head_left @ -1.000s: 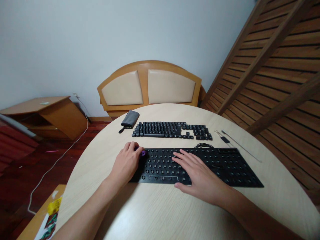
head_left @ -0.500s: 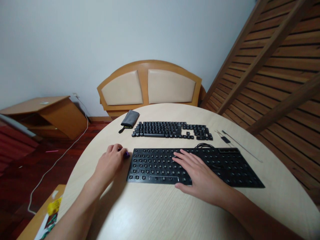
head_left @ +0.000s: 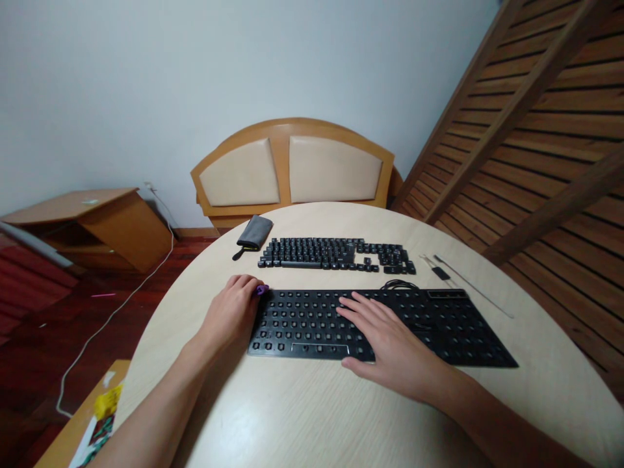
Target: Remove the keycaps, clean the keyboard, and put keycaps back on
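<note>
A round desk [head_left: 273,416] with a stripped keyboard base [head_left: 302,324] across its middle, keycaps [head_left: 312,252] in rows nearer the far edge.
Cap removal looks done, the visible sockets bare; the right hand [head_left: 390,338] rests fingers spread on the base, the left hand's [head_left: 233,305], curled by its far left corner, seemingly pinch a purple piece [head_left: 262,290]; remaining work can't be told.

Table [head_left: 292,416] had pale wood-grain top, curved edge. Keyboard base [head_left: 302,313] lay flat, sockets exposed. Beyond it, black keycaps [head_left: 312,250] sat in keyboard-like rows. Coiled cable [head_left: 398,284] lay at base's far edge. Grey pouch [head_left: 257,231] lay left of keycaps; thin rod [head_left: 470,284], small tool [head_left: 441,273] lay right.
</note>
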{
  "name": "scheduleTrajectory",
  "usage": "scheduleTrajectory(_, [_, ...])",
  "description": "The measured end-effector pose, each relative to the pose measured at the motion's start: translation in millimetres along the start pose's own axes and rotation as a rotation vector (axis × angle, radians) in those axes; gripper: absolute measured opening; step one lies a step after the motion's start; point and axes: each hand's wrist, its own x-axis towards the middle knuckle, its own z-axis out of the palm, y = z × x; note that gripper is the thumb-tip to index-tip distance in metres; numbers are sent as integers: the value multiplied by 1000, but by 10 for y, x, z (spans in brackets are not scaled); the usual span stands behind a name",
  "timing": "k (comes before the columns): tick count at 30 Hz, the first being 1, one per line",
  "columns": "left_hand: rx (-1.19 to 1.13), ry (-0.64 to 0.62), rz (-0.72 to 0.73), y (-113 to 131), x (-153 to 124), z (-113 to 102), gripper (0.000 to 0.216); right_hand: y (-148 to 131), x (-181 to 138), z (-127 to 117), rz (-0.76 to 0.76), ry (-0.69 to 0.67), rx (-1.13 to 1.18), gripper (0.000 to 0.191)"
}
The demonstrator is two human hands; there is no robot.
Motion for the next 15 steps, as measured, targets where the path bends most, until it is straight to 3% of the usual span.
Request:
scheduleTrajectory(6, [-36,53,64,-47,5,62,23,0,1,-7,-4,0,17,74])
scheduleTrajectory(15, [-118,37,127,122,96,129,24,-38,10,-50,-7,-22,3,73])
